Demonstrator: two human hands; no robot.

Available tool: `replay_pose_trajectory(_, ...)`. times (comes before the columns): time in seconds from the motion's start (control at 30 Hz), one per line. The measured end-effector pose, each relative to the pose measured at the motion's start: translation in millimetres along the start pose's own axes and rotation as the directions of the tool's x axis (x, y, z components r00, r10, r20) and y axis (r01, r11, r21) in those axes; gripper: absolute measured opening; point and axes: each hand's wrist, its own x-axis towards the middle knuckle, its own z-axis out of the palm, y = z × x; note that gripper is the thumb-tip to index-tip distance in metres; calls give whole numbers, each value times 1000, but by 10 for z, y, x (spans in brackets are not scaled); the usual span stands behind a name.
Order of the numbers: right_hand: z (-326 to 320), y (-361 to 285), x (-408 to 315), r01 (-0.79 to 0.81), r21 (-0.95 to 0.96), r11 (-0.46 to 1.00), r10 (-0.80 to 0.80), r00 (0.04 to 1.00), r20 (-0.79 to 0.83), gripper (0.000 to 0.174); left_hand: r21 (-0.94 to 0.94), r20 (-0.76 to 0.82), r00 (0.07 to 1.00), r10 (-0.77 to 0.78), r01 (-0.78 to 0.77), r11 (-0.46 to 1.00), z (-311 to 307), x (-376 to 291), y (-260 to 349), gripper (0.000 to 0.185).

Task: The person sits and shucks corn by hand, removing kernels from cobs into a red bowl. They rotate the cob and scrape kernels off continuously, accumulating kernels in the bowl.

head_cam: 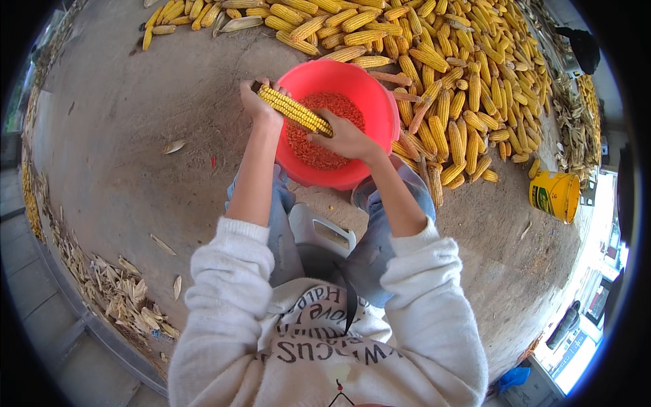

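Note:
My left hand [260, 102] grips the upper left end of a yellow corn cob [295, 109], its fingers curled around the far side. At the cob's lower right end, my right hand [342, 135] has its thumb and fingers around the tip. Kernels cover the side of the cob that faces me. Both hands are over a red plastic basin [374, 96] that stands in front of my knees. Loose corn kernels [325, 157], tinted red by the basin, cover its bottom.
A large heap of corn cobs [457, 91] spreads beyond and right of the basin. Several stripped cobs [418, 117] lie at its near edge. A yellow bucket [557, 196] lies to the right. Dry husks [127, 295] litter the left floor. Between my legs is a light plastic stool [301, 224].

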Motion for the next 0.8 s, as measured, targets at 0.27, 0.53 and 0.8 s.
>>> replay_pose_trajectory(0.27,14,-37,9,-52,28,998,53,999,-12,78,40,53,996,-76,74,996,87,-52,-13,25)
replay_pose_trajectory(0.53,40,-64,46,-35,47,998,37,999,-38,79,12,62,996,-60,60,998,51,-44,-53,26)
replay_pose_trajectory(0.8,101,-110,34,-42,104,994,56,989,-134,74,72,111,991,-74,67,995,36,-23,-81,23)
